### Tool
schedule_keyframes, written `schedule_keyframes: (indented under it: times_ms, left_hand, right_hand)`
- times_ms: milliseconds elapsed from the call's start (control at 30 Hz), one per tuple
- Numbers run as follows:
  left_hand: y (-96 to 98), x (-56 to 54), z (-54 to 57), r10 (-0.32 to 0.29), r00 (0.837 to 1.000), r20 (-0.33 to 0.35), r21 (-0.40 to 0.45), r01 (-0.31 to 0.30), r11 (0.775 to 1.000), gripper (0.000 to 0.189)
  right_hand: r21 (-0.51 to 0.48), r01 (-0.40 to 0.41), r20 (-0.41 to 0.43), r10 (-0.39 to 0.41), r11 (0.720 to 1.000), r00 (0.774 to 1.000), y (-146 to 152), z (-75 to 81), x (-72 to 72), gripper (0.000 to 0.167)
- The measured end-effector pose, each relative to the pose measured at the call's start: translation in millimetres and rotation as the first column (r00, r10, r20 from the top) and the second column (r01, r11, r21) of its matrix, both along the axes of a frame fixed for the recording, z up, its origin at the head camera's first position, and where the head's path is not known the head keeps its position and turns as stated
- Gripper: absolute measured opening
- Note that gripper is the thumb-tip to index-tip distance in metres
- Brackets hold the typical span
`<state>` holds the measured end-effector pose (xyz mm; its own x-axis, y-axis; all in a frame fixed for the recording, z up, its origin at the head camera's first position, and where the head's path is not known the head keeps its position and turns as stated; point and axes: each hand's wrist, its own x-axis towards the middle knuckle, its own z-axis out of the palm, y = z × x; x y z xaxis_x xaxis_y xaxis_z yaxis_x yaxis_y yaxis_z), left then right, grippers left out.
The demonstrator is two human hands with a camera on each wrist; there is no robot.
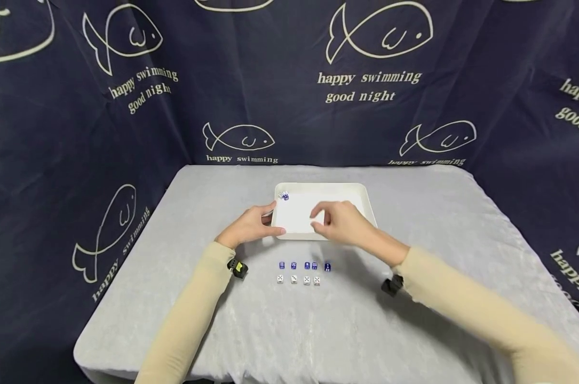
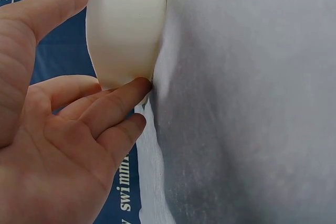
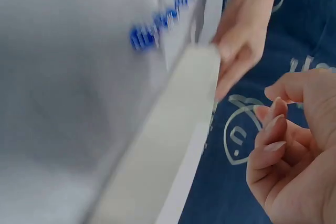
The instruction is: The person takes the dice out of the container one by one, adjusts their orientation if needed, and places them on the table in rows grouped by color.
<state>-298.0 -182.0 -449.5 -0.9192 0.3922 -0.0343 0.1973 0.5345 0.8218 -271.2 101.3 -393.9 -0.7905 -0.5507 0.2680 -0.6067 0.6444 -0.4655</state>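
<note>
A white rectangular tray lies on the table. My left hand holds its left end, thumb at the front corner and fingers against the side wall; the left wrist view shows those fingertips touching the tray wall. Over the tray hovers my right hand, fingers loosely bent, thumb apart from the index finger, nothing seen between them. A few dice, blue and white, sit in the tray's far left corner. In front of the tray are a row of several blue dice and a nearer row of several white dice.
A light grey cloth covers the table. Dark blue curtains with fish drawings and lettering stand behind and at both sides. Each wrist carries a small black device.
</note>
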Motion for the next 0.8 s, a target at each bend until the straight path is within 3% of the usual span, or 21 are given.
schedule_keyframes:
  times_ms: [167, 400, 600, 800]
  left_hand:
    - [0.2, 1.8, -2.9, 0.002, 1.0, -0.003, -0.003, -0.002, 1.0, 0.095]
    - [-1.5, 3.6, -6.4, -0.006, 1.0, -0.017, 0.005, 0.006, 1.0, 0.095]
    - [0.1, 4.9, -5.9, -0.021, 0.999, -0.024, -0.017, 0.021, 1.0, 0.095]
    - [0.8, 5.4, 0.2, -0.002, 0.999, -0.036, -0.026, 0.001, 1.0, 0.095]
  right_hand:
    - [-0.056, 0.071, -0.04, -0.073, 0.996, 0.997, -24, 2.8, -49.8, 0.018]
    - [-0.055, 0.145, 0.012, -0.145, 0.988, 0.989, -58, -12.2, -100.7, 0.025]
    - [-0.031, 0.183, 0.088, -0.18, 0.983, 0.98, -69, -36.6, -122.5, 0.029]
    - [0.044, 0.227, 0.162, -0.231, 0.973, 0.959, -74, -46.2, -130.0, 0.027]
